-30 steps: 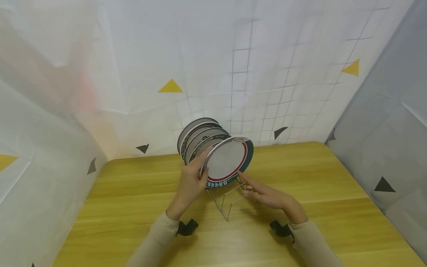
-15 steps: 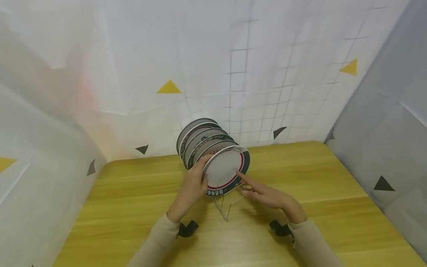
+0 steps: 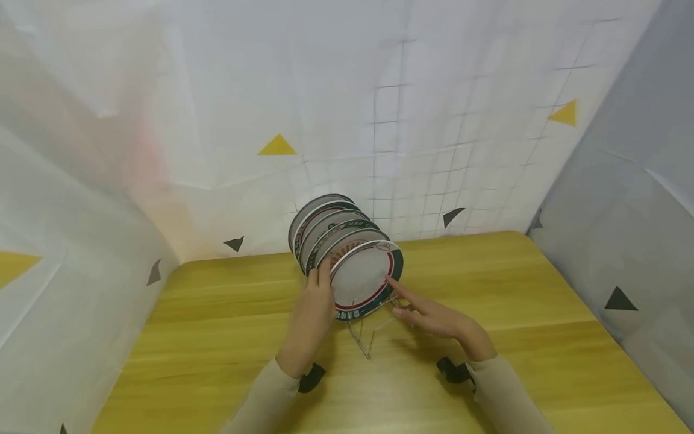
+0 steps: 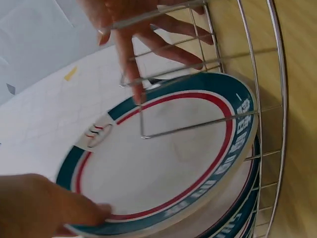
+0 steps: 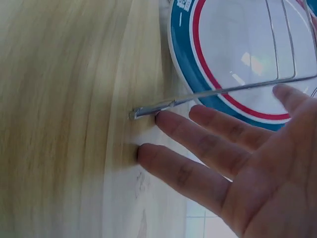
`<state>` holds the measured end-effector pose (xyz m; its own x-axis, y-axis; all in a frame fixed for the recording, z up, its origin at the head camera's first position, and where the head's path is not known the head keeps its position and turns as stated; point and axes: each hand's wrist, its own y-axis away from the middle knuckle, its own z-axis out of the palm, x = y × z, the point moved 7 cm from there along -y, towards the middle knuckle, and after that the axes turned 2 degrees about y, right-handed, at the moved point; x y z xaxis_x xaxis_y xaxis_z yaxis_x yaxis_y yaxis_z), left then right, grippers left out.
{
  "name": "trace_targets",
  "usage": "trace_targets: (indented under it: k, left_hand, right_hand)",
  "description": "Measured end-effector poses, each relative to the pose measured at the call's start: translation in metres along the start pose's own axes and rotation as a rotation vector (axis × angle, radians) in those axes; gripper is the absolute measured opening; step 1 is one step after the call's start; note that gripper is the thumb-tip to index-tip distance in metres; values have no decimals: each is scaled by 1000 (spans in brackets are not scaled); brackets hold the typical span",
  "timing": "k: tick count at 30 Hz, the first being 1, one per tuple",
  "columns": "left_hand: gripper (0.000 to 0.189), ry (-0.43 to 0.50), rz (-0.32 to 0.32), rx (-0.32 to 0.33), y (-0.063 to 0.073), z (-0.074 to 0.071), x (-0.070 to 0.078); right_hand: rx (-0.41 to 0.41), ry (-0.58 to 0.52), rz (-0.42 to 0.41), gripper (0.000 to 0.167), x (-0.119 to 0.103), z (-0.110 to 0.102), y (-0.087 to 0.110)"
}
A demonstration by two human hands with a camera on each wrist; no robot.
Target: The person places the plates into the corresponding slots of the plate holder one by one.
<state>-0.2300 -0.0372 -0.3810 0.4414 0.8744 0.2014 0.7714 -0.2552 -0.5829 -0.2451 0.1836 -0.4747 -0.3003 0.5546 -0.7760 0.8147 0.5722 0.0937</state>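
A white plate point(image 3: 362, 277) with a teal rim and red ring leans at the front of a wire dish rack point(image 3: 364, 345). Behind it, several more patterned plates point(image 3: 328, 224) stand in a tilted row. My left hand point(image 3: 313, 313) is at the plate's left edge, its visible fingers straight and pointing up; in the left wrist view its thumb point(image 4: 94, 210) overlaps the rim. At the rack's right side my right hand point(image 3: 434, 316) has its fingers spread. Its index fingertip lies by the rack's wire in front of the plate, and the right wrist view shows nothing gripped.
The rack stands on a yellow wood-grain table point(image 3: 217, 349). White sheeting point(image 3: 217, 120) with yellow and black triangles closes off the back and sides. Dark curved pieces point(image 3: 452, 371) sit under both wrists.
The front plate has come down lower into the rack, showing more of the plates behind. My left hand's fingers have straightened at its left edge. The right hand has stayed almost still.
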Motion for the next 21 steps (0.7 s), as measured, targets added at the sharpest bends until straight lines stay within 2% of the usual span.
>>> trace_targets:
  k: [2,3,4,5,6,8,10,12,17,21]
  left_hand:
    - [47,-58,16,73,8,-14,6]
    - [44,-62,25,89,13,-19,10]
    - [43,-57,27,72,18,-21,14]
    - [44,-44,28,32,24,-20,18]
    - [49,1,20,-41,29,-16,22]
    - [66,98,-18,-225,41,1,27]
    - [83,150,-73,-390,52,22,29]
    - [92,168,-101,-470,59,40,28]
    - [101,126,-118,-452,67,65,21]
    - [104,132,-110,-414,71,77,21]
  right_hand:
    - [25,-6,14,62,2,-3,1]
    - [42,-7,16,59,2,-4,1]
    - [60,-4,13,57,3,-6,1]
    - [72,-5,9,56,3,-7,1]
    - [81,-2,1,55,2,-8,1]
    - [91,8,-15,56,0,-9,0]
    - [89,18,-22,59,-2,-8,-1]
    - [81,17,-20,63,-4,-6,-2]
    - [69,-13,-31,66,-8,-1,-5]
    - [73,-42,-12,66,-5,4,-3]
